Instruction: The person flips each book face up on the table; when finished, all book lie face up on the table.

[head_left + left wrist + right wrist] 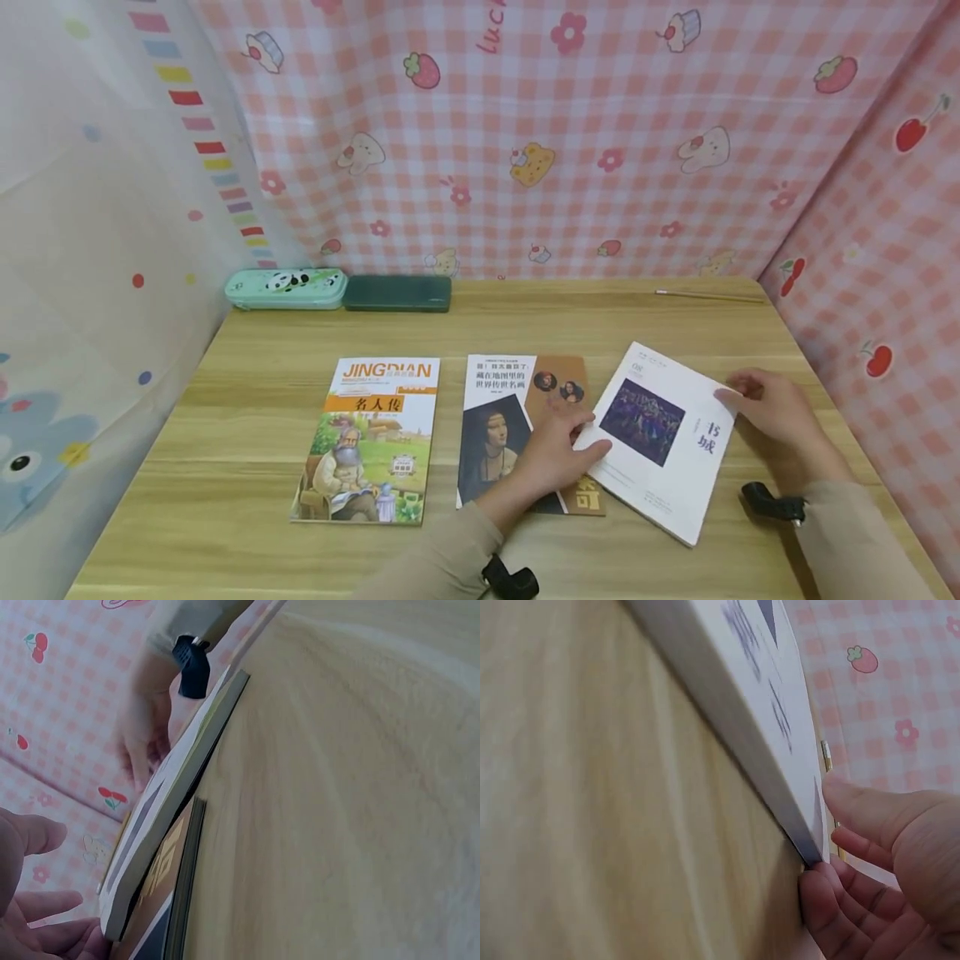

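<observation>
A white book with a dark picture lies slanted at the right of the wooden table, with its left corner over a brown book with a portrait cover. My left hand rests on the brown book, its straight fingers against the white book's left edge. In the left wrist view my left hand meets the white book at a corner above the brown book. My right hand holds the right edge. In the right wrist view my right hand has its thumb above the white book and its fingers below.
A colourful book titled JINGDIAN lies to the left. A mint panda pencil case and a dark green case sit at the back edge, with a thin stick at the back right. Pink checked cloth walls close in the table.
</observation>
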A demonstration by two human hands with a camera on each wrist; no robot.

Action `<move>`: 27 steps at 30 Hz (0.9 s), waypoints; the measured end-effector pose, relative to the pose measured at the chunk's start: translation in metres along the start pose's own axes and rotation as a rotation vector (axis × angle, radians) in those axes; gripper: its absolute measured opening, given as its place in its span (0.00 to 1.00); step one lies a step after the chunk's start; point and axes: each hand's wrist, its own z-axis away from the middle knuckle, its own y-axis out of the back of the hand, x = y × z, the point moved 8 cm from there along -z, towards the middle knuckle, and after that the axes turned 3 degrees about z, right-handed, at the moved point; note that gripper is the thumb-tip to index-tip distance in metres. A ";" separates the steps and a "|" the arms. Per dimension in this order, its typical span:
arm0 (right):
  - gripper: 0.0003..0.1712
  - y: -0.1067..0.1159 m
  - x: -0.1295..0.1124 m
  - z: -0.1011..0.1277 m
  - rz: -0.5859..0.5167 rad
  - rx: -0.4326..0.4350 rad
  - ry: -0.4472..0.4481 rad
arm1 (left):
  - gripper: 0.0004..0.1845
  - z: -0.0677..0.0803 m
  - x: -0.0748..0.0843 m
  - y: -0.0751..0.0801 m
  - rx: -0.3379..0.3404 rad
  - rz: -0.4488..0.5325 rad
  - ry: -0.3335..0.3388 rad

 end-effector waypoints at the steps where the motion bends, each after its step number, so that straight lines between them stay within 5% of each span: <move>1: 0.21 -0.001 -0.001 -0.001 -0.002 -0.005 -0.005 | 0.24 0.000 0.000 -0.002 -0.012 0.016 0.001; 17: 0.38 -0.020 -0.023 -0.022 -0.056 -0.141 0.050 | 0.26 0.009 0.009 -0.024 -0.163 0.164 0.064; 27: 0.36 -0.024 -0.034 -0.029 -0.045 -0.196 0.164 | 0.26 0.012 0.011 -0.033 -0.191 0.155 0.067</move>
